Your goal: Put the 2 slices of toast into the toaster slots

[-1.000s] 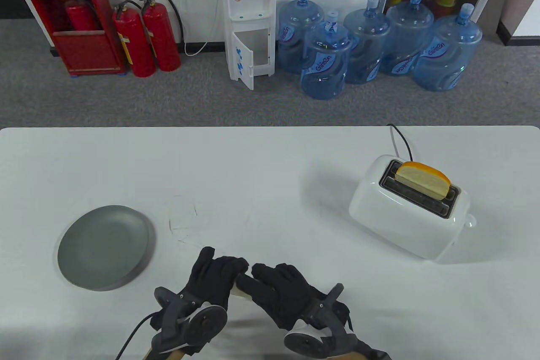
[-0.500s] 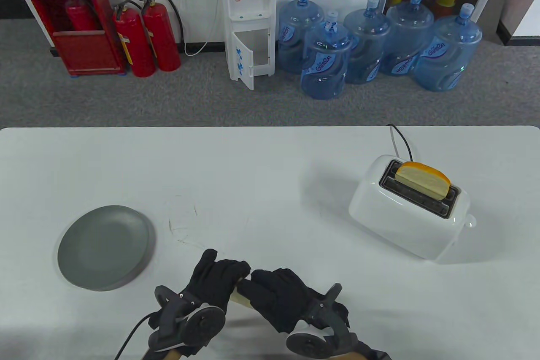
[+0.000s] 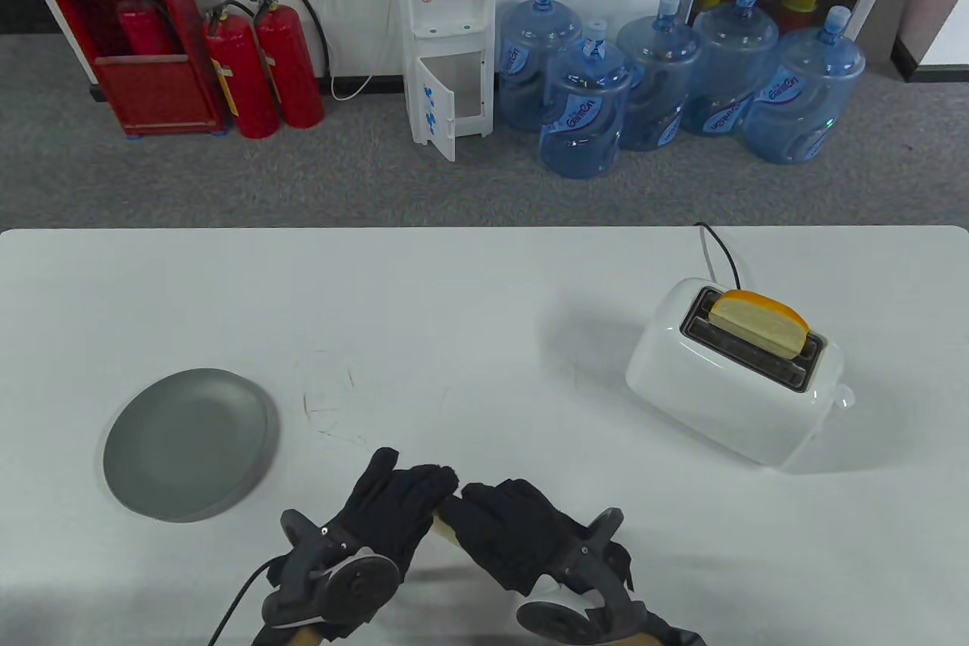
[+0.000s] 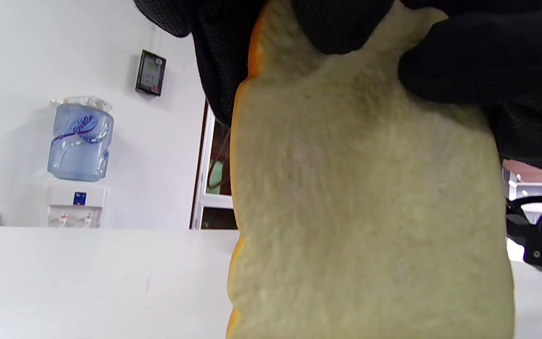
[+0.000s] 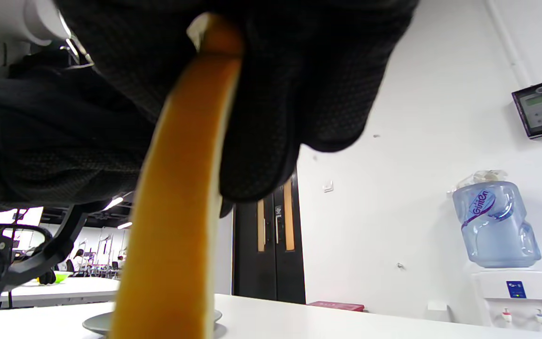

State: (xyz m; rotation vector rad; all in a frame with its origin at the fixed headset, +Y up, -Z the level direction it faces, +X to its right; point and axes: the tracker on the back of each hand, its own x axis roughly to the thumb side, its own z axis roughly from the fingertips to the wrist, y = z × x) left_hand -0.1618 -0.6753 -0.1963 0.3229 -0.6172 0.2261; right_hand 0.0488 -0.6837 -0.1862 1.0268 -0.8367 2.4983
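Black-gloved left hand (image 3: pixel 394 506) and right hand (image 3: pixel 515 528) pinch toast slice (image 4: pixel 365 207).

Pale bread slice with orange crust (image 3: pixel 443 528) almost wholly hidden between black-gloved left hand (image 3: pixel 394 506) and black-gloved right hand (image 3: pixel 515 532) in table view; only sliver shows. Left wrist view: slice (image 4: pixel 370 212) cut off at bottom edge, top corners covered by gloved fingers (image 4: pixel 464 70). Right wrist view: slice edge-on, grey round plate (image 5: pixel 97 322) mostly hidden behind it.

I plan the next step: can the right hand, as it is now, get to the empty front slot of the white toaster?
Probably yes: only bare white table lies between the right hand and the white toaster, its front slot open.
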